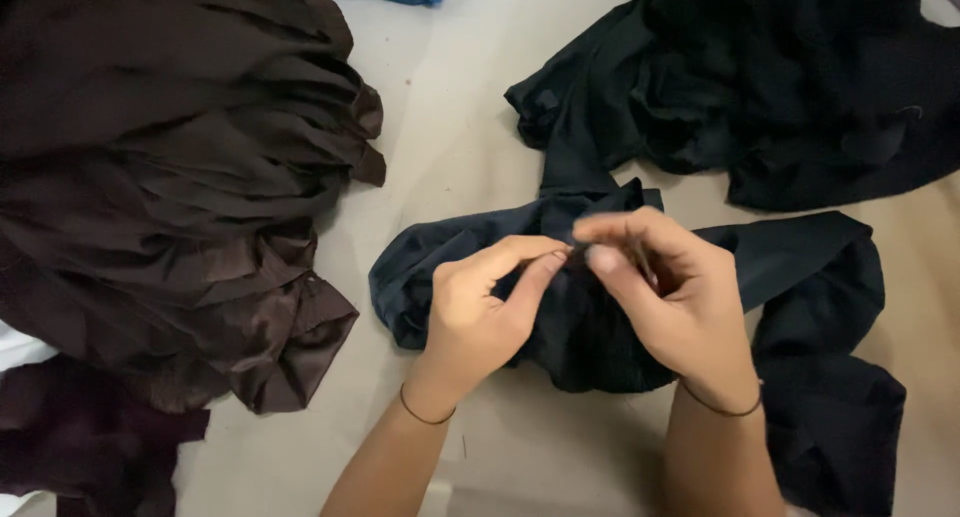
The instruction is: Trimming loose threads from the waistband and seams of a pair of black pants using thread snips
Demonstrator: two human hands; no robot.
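Both hands meet at the fingertips, my left hand (480,312) and right hand (665,292) pinching a fold of the navy cloth (800,277) (bunched under them) on the pale beige floor (450,127), brown fabric (170,177) heaped left.

You have no packages, labels, signs or screens in front of you here; nothing printed or boxed shows anywhere in the view.
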